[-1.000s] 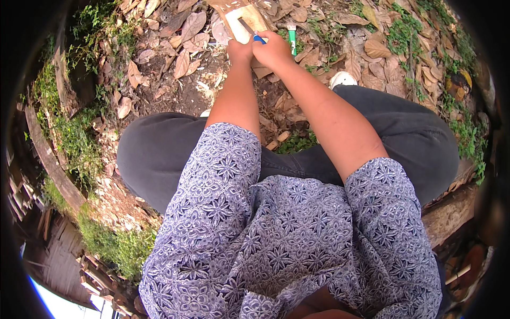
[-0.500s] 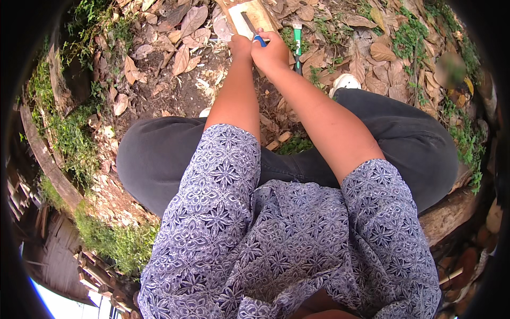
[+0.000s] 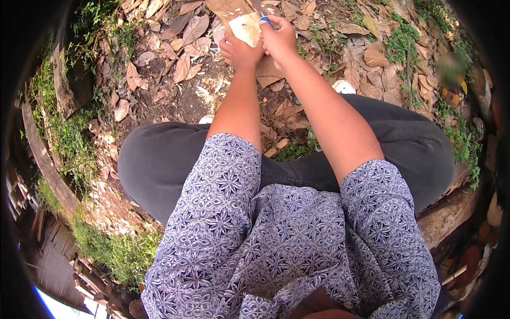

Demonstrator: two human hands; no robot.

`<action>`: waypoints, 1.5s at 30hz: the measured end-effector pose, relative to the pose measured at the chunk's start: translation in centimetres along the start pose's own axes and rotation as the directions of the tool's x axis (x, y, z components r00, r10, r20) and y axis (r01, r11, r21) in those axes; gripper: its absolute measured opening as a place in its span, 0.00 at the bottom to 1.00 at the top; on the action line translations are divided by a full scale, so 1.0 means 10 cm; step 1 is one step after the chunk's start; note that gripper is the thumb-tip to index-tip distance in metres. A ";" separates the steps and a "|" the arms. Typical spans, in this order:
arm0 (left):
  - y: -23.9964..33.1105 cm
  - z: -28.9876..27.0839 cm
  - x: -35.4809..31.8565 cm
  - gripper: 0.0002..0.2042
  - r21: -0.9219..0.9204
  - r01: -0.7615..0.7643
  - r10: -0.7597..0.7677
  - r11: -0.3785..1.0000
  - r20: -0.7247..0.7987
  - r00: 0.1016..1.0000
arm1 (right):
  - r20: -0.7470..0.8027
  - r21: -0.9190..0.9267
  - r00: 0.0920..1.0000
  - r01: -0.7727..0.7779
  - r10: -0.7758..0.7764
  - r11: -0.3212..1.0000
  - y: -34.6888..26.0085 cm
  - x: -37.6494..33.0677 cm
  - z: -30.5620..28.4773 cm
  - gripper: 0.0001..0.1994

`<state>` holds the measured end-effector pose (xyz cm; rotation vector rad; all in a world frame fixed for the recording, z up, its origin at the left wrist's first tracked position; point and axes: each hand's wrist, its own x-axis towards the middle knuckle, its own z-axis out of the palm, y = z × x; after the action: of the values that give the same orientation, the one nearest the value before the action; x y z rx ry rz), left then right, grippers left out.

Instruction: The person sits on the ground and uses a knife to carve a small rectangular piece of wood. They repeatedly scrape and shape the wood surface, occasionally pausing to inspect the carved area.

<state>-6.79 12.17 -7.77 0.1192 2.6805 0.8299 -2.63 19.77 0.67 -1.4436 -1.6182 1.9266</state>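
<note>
Cream-yellow wood piece, flat-faced and squarish.

Block before left hand
From afar I see a tool in the right hand, leaves left of the left.

Near, the loose cloth shirt carries a navy-and-white pattern of star-shaped flowers and fine outlines; the wide cloth trousers are plain charcoal grey. Far off, the flat wooden piece is pale cream, the slim tool handle bright blue. Broad dry leaves at far right are brown, the bushy plants at near left green.
</note>
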 end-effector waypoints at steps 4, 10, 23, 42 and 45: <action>0.08 -0.19 0.35 0.25 0.320 -0.391 0.449 0.863 -0.132 0.884 | -0.131 -0.046 0.962 0.235 -0.239 0.971 -0.39 0.15 -0.23 0.20; 0.08 -0.02 0.68 0.10 0.292 -0.564 0.565 0.772 0.092 0.820 | 0.047 -0.094 0.872 0.489 -0.487 0.867 -2.00 -0.12 -0.83 0.19; -0.06 -0.13 1.12 0.06 0.234 -0.822 0.778 0.518 0.271 0.567 | 0.524 -0.490 0.802 0.559 -0.286 0.669 -1.96 -0.14 -1.94 0.21; 0.66 -0.74 0.08 0.07 0.113 -0.796 0.792 0.595 -0.250 0.557 | 0.438 -0.202 0.741 0.633 -0.509 0.747 -2.43 -0.45 -1.70 0.20; 1.35 -1.22 -0.06 0.07 0.071 -0.779 0.754 0.623 -0.320 0.574 | 0.338 -0.384 0.738 0.675 -0.585 0.630 -2.42 -0.30 -1.90 0.24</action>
<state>-10.58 16.68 9.45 1.3395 2.8526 1.2801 4.32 37.95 24.64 -0.6256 -2.4088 1.3017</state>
